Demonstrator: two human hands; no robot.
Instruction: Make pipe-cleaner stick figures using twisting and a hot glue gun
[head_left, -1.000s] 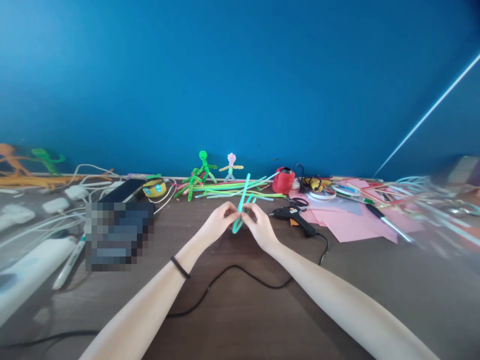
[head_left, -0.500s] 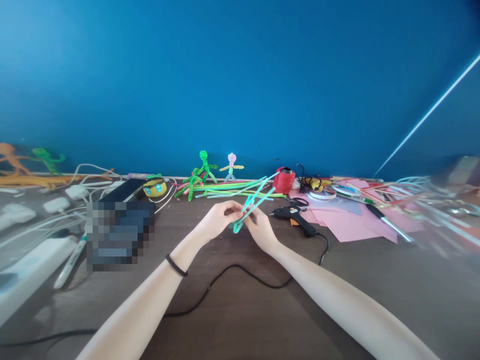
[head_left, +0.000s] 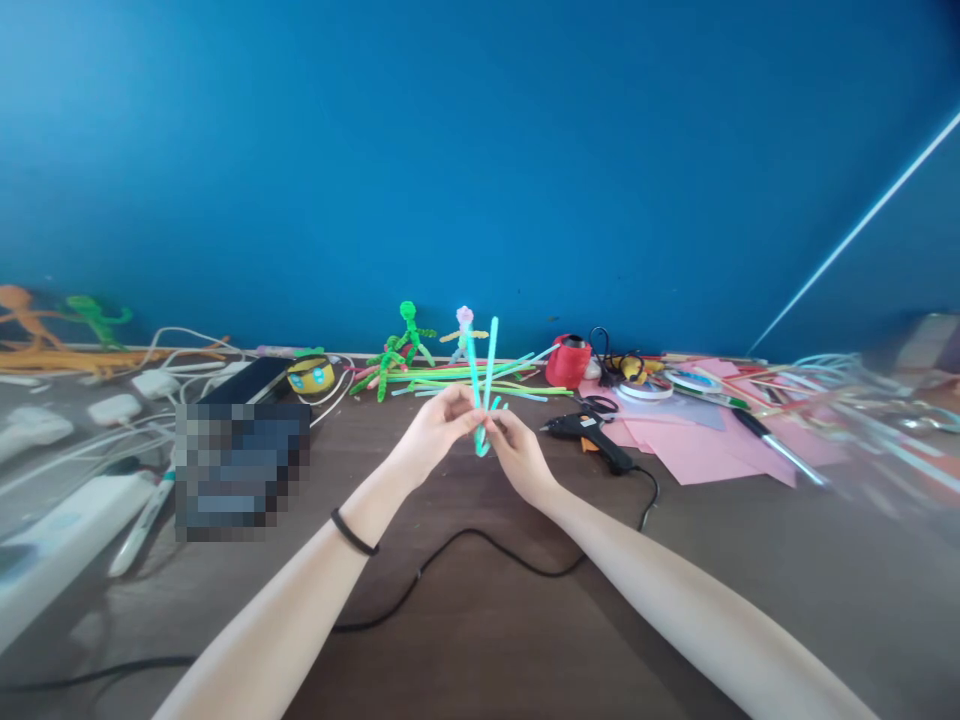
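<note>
I have the left hand (head_left: 437, 432) and right hand (head_left: 521, 455) pinching a bent turquoise pipe cleaner (head_left: 491, 358), fingertips closed on it, above the table (head_left: 480, 660). Loose pipe cleaners (head_left: 435, 376) lie near its far edge.

Two hands (head_left: 439, 430) (head_left: 523, 458), one glue gun (head_left: 589, 430), one wristband (head_left: 352, 533), one pink-headed figure (head_left: 463, 315).

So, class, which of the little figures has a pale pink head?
The rightmost figure; the other figures have green or orange heads.
</note>
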